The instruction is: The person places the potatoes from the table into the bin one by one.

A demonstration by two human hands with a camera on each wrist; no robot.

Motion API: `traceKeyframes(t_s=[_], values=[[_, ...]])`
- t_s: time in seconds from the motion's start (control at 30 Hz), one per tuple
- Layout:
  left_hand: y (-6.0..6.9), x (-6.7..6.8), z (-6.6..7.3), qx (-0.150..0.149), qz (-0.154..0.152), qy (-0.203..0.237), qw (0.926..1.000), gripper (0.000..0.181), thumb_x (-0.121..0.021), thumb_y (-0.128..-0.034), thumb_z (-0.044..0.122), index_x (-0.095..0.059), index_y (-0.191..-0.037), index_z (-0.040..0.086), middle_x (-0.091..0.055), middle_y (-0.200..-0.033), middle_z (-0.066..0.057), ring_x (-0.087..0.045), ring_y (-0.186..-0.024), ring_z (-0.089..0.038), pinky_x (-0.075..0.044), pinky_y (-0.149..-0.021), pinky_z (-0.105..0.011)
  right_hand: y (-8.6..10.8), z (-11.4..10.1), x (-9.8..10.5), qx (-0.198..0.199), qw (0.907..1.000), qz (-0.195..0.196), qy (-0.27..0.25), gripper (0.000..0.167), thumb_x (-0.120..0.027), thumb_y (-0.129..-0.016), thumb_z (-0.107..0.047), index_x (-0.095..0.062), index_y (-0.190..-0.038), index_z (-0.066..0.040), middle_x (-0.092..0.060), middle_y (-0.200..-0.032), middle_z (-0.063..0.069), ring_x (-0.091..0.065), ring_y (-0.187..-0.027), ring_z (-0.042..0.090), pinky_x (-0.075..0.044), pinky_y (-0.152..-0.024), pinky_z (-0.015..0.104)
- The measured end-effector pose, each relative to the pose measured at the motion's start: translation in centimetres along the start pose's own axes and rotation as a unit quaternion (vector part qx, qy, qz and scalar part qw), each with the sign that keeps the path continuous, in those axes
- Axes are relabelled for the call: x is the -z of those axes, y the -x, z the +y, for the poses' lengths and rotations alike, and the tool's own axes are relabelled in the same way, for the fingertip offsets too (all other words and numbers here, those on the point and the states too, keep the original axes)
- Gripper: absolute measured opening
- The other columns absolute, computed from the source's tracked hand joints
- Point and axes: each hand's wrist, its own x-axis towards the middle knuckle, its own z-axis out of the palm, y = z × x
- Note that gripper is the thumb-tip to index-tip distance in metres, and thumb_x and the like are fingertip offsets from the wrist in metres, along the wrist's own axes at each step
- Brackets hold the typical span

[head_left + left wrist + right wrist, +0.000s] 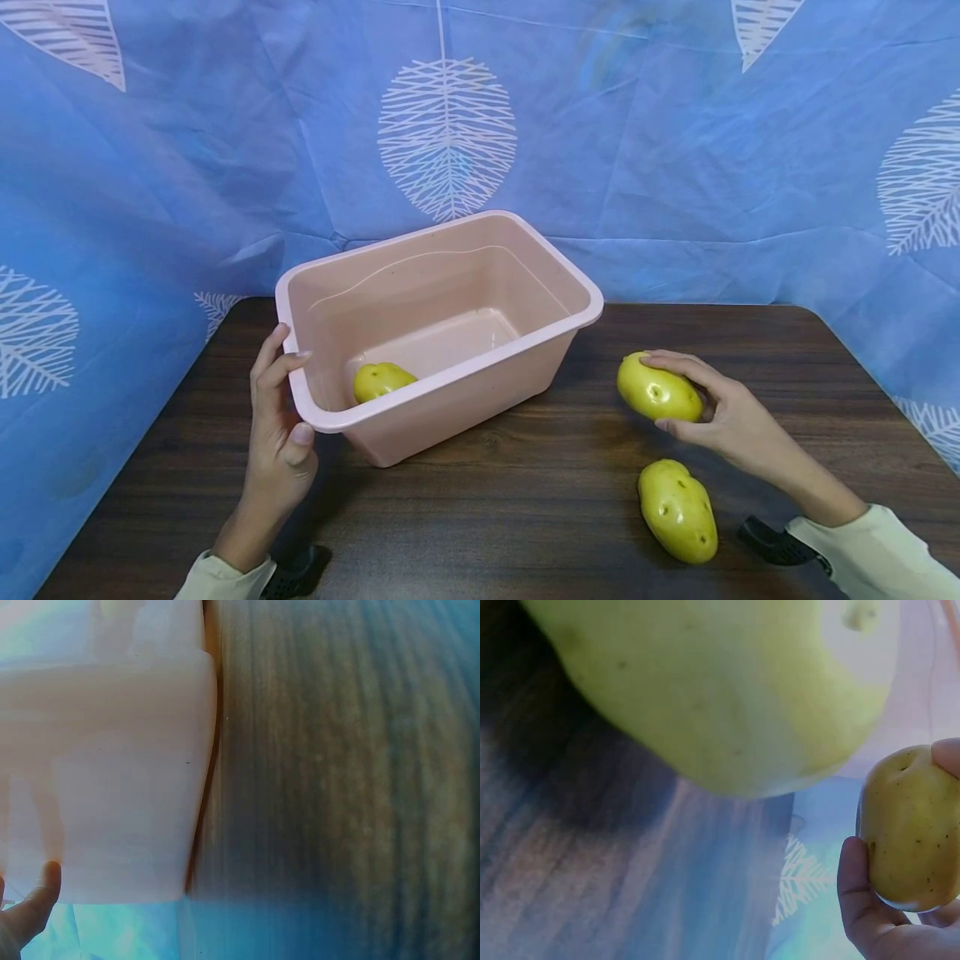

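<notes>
pink tub point(465, 408), one potato point(381, 381) kinda part-hidden inside, left hand point(276, 446) hooked on its rim, mostly cropped in wrist cam, right hand point(729, 417) gripping another potato point(651, 390), third potato point(677, 512) nearby on table point(525, 517)

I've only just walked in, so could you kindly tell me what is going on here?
A person's right hand has a potato in its grip, to the right of a pink tub. The left hand holds the tub at its rim. Another potato lies inside the tub, and a third potato lies on the table, nearer the person.
</notes>
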Motion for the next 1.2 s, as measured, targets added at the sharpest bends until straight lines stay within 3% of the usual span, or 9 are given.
traceKeyframes(t_s=[0.27, 0.57, 0.97, 1.2], values=[[-0.1, 0.0, 0.2, 0.004, 0.000, -0.007, 1.0000, 0.067, -0.060, -0.1022, 0.044, -0.039, -0.146, -0.002, -0.011, -0.174, -0.006, -0.018, -0.158, -0.035, -0.039, -0.121, -0.038, -0.1, -0.8, 0.4, -0.002, 1.0000, 0.004, -0.005, 0.067, -0.075, -0.091, 0.007, -0.053, -0.152, -0.010, -0.045, -0.157, -0.020, -0.053, -0.128, -0.010, -0.055, -0.086, 0.013], [-0.1, 0.0, 0.2, 0.010, -0.001, -0.007, 0.9999, 0.066, -0.060, -0.1022, 0.042, -0.039, -0.147, -0.002, -0.011, -0.174, -0.005, -0.017, -0.158, -0.034, -0.037, -0.123, -0.045, -0.1, -1.5, 0.4, 0.000, 0.9996, -0.008, -0.028, 0.068, -0.072, -0.092, 0.009, -0.050, -0.153, -0.008, -0.044, -0.160, -0.011, -0.056, -0.127, -0.006, -0.059, -0.085, 0.018], [-0.1, 0.0, 0.0, -0.008, 0.002, -0.001, 1.0000, 0.065, -0.060, -0.1020, 0.042, -0.040, -0.146, -0.001, -0.012, -0.174, -0.008, -0.018, -0.158, -0.034, -0.039, -0.122, -0.038, -0.1, -2.6, 0.5, 0.028, 0.9973, -0.018, -0.065, 0.069, -0.069, -0.089, 0.017, -0.048, -0.152, -0.001, -0.042, -0.162, 0.005, -0.055, -0.133, -0.002, -0.059, -0.089, 0.017], [-0.2, 0.0, -0.1, -0.013, 0.003, 0.007, 0.9999, 0.064, -0.061, -0.1019, 0.041, -0.041, -0.146, -0.001, -0.012, -0.174, -0.009, -0.018, -0.157, -0.037, -0.039, -0.121, -0.031, -0.1, -3.3, 0.6, 0.034, 0.9973, -0.022, -0.061, 0.070, -0.070, -0.088, 0.018, -0.048, -0.152, -0.001, -0.043, -0.162, 0.003, -0.053, -0.136, -0.002, -0.058, -0.092, 0.016]])
